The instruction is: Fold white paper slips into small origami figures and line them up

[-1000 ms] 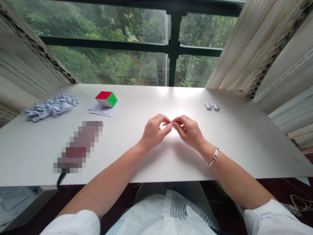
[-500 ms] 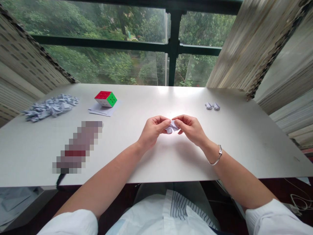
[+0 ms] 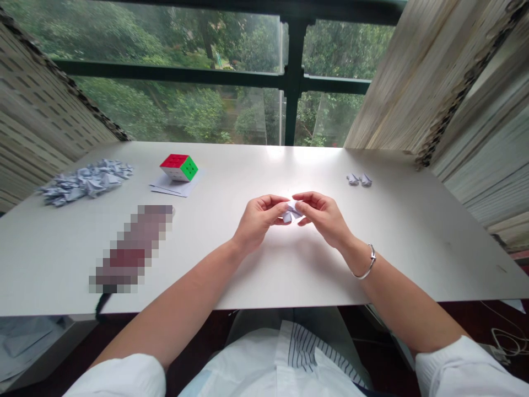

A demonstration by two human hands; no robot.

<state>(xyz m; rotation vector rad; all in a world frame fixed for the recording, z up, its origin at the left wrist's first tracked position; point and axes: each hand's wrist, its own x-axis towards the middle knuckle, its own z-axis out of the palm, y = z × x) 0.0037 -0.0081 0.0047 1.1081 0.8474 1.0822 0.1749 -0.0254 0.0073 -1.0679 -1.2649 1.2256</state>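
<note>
A small piece of folded white paper (image 3: 292, 212) sits at the middle of the white table, pinched between both hands. My left hand (image 3: 260, 216) holds its left corner between thumb and fingertips. My right hand (image 3: 323, 216) grips it from the other side, and a silver bangle (image 3: 368, 263) circles that wrist. The fingers hide part of the paper, so its exact shape is hard to make out.
On the white table (image 3: 231, 264) lie a heap of folded paper pieces (image 3: 86, 182), a Rubik's cube (image 3: 179, 167) on loose paper sheets (image 3: 172, 188), a pair of small paper folds (image 3: 359, 180), and a pixelated long object (image 3: 132, 248). Stacks of paper (image 3: 467, 110) flank the window (image 3: 173, 71).
My fingertips have eased slightly apart, and more of the folded paper shows between them. My right hand has shifted a little to the right, and the paper stays held in both hands.
</note>
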